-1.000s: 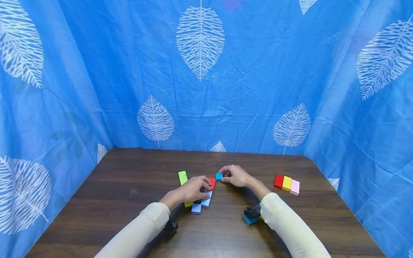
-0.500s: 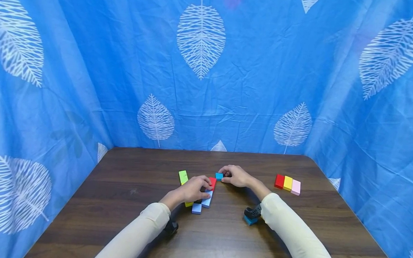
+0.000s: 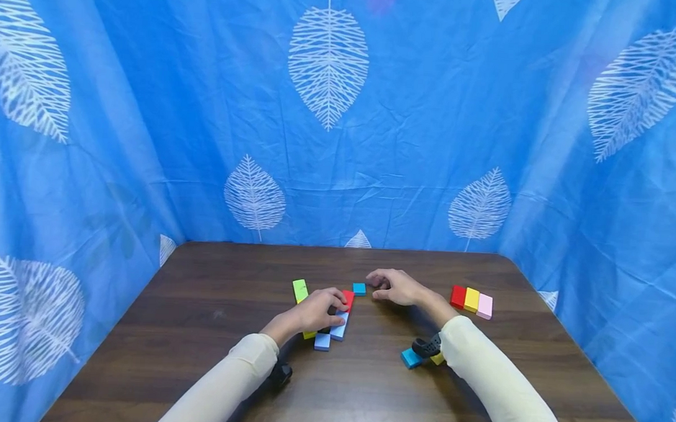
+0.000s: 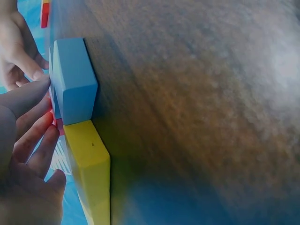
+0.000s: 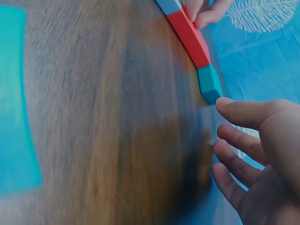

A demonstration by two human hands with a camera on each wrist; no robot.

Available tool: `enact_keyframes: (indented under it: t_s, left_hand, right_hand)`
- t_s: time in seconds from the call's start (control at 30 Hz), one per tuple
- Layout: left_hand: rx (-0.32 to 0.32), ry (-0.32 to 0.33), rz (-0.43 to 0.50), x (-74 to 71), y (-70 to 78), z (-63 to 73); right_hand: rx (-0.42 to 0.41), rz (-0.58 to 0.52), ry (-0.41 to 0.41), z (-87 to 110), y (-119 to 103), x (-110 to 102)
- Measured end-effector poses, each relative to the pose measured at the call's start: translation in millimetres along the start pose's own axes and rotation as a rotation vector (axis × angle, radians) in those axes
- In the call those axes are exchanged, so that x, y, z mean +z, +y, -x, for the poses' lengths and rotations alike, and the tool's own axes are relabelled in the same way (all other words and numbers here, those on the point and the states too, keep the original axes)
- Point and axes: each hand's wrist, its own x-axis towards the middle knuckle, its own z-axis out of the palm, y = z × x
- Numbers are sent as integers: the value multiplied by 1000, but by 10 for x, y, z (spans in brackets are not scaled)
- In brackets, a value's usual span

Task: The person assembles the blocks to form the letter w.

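Observation:
My left hand (image 3: pixel 318 308) lies over a group of blocks, its fingertips at a red block (image 3: pixel 348 300) and its thumb at a light blue block (image 3: pixel 338 326). In the right wrist view, left fingers touch the red block (image 5: pixel 188 35). Just beyond it sits a small teal-blue block (image 3: pixel 359 289). My right hand (image 3: pixel 398 287) is to the right of that block, apart from it, fingers loosely bent and nothing in them. A green block (image 3: pixel 300 289) and a yellow block (image 4: pixel 89 150) lie partly hidden under the left hand. Another light blue block (image 3: pixel 322 342) sits nearer me.
At the right, a red block (image 3: pixel 458 296), a yellow block (image 3: pixel 471 299) and a pink block (image 3: pixel 484 306) lie side by side. Below my right wrist are a blue block (image 3: pixel 411 357) and a partly hidden yellow block (image 3: pixel 438 358). Blue curtains surround the brown table (image 3: pixel 211 331).
My right hand has let go of the small teal-blue block and moved a little to the right, leaving the block in place. The left hand stays where it was.

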Motion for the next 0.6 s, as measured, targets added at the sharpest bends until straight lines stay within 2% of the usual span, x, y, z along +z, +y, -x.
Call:
enact_keyframes:
  t_s: [0.37,0.6]
  left_hand:
    - [10,16,-23,5,-5,-5]
    - [23,17,-25,6,-2,5]
  right_hand:
    - [-1,35,18,207,1,-180]
    - [37,13,5,393,26,-258]
